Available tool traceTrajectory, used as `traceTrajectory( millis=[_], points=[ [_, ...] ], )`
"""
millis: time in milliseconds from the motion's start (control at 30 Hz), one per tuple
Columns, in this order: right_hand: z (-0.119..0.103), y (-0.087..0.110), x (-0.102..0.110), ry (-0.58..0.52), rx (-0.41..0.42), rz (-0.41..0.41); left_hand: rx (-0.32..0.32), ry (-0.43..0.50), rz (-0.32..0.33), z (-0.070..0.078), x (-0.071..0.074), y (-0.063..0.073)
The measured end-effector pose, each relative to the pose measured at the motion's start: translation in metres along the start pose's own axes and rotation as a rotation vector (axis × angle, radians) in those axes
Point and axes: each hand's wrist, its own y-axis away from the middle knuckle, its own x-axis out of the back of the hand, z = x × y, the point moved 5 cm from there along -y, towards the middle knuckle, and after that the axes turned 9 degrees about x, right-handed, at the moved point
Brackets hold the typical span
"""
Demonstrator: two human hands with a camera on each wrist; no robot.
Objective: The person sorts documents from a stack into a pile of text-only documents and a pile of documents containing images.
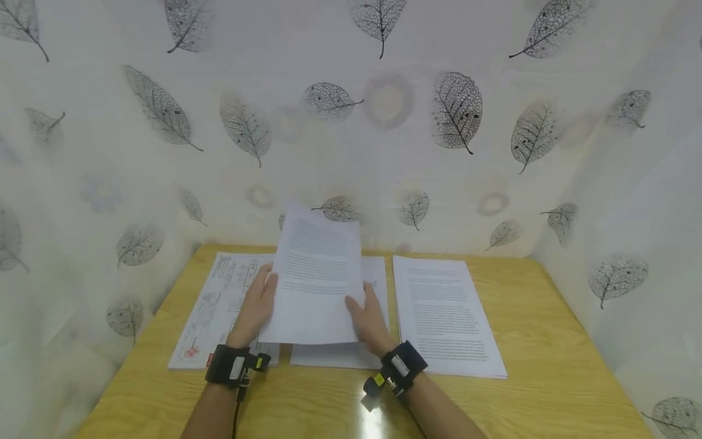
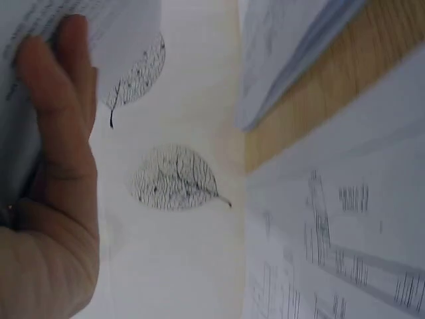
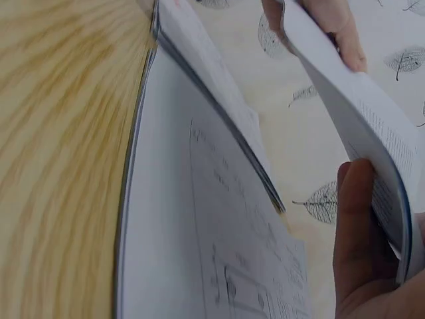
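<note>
A thin stack of printed paper sheets (image 1: 315, 274) is lifted above the table between both hands. The left hand (image 1: 259, 308) grips its left edge, and the right hand (image 1: 370, 317) grips the right edge with the thumb on the front. In the left wrist view, the fingers (image 2: 63, 106) of the left hand lie against the printed sheets. The right wrist view shows the sheets (image 3: 362, 126) bending slightly between the two hands. Below them lies a middle paper stack (image 1: 340, 356), partly hidden by the held sheets; line drawings show on it in the right wrist view.
A left paper stack (image 1: 205, 305) with diagrams and red marks lies on the wooden table (image 1: 307, 402). To the right is another stack of text pages (image 1: 444, 317). A leaf-patterned curtain (image 1: 340, 152) hangs behind the table and along its sides.
</note>
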Motion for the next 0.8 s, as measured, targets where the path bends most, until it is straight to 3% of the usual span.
traceTrajectory(
  millis=[200,367,567,800],
  points=[
    [-0.003,0.003,0.035,0.077,0.048,0.041,0.008,-0.04,-0.114,0.007,-0.032,0.007],
    [-0.009,0.006,0.068,0.051,0.103,0.055,-0.013,-0.069,-0.221,0.014,-0.059,0.011],
    [-0.004,0.013,0.105,0.039,0.087,0.044,-0.005,-0.118,-0.334,0.019,-0.091,0.014],
    [0.008,0.024,0.145,0.196,0.048,-0.033,-0.107,-0.219,-0.395,0.031,-0.128,0.018]
  ],
)
